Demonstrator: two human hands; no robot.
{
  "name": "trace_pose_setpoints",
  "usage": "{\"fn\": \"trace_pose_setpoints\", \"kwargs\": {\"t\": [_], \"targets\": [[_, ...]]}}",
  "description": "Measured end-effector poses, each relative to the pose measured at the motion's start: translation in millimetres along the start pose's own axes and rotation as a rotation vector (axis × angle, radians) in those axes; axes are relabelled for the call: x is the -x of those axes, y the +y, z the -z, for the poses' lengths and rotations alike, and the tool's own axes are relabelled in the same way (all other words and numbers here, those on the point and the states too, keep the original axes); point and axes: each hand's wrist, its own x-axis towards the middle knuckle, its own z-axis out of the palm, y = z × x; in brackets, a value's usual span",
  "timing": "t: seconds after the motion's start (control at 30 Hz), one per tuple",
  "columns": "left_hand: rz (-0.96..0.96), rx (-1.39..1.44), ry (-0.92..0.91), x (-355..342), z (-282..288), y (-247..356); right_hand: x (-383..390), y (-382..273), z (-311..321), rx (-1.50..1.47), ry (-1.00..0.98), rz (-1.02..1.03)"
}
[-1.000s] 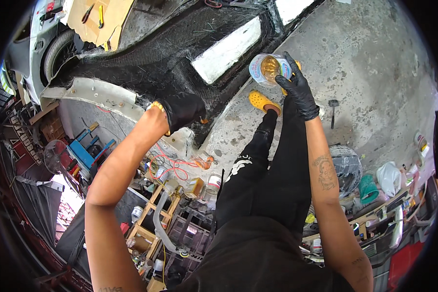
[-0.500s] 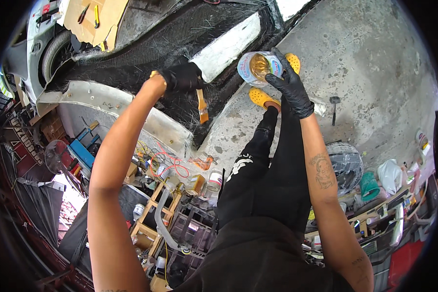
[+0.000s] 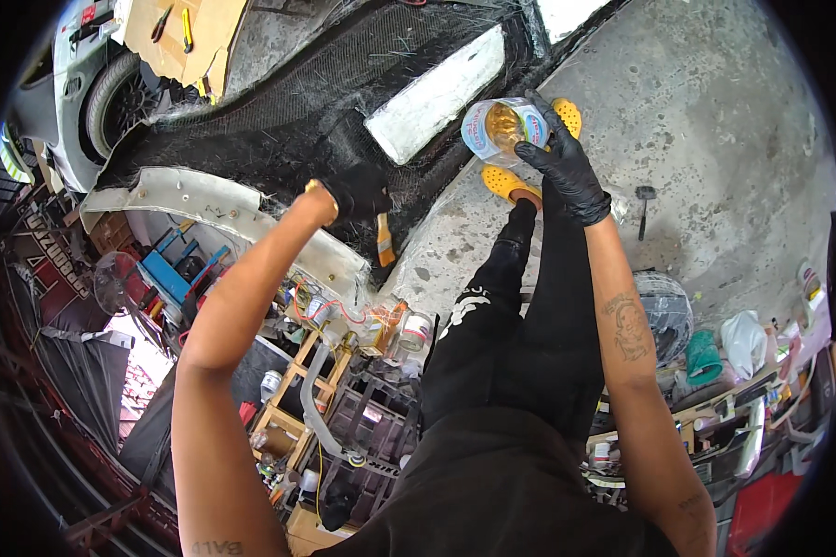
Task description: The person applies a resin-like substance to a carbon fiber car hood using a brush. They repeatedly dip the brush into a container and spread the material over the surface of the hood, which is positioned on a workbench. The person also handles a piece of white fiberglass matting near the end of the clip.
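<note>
Over the black panel's (image 3: 279,121) near edge, left hand (image 3: 358,193) gripped a brush (image 3: 385,243), right hand (image 3: 567,167) clasped the resin jar (image 3: 503,130); mid-coating, I'd say, w/ next move needing a dip.

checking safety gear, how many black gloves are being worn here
2: one on the left hand, holding a brush over the black panel; one on the right hand, holding a clear cup.

You wear black gloves on your left hand (image 3: 358,193) and right hand (image 3: 567,167), forearms bare, a tattoo (image 3: 628,327) on the right one, black trousers (image 3: 529,343) with white print, and yellow clogs (image 3: 509,183).
</note>
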Motion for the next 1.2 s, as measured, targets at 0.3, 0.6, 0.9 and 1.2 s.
{"fn": "trace_pose_setpoints", "kwargs": {"t": [0.3, 0.6, 0.9, 1.2], "targets": [[0.056, 0.027, -0.098, -5, 9, 17, -22, -7, 14, 0.045, -0.019, -0.026], [-0.057, 0.182, 0.200, -55, -31, -7, -38, -15, 22, 0.060, -0.033, -0.084], [0.053, 0.175, 0.125, -54, 11, 7, -51, -21, 31, 0.055, -0.035, -0.128], [-0.040, 0.248, 0.354, -88, -52, -20, -63, -31, 31, 0.095, -0.071, -0.151]]}}
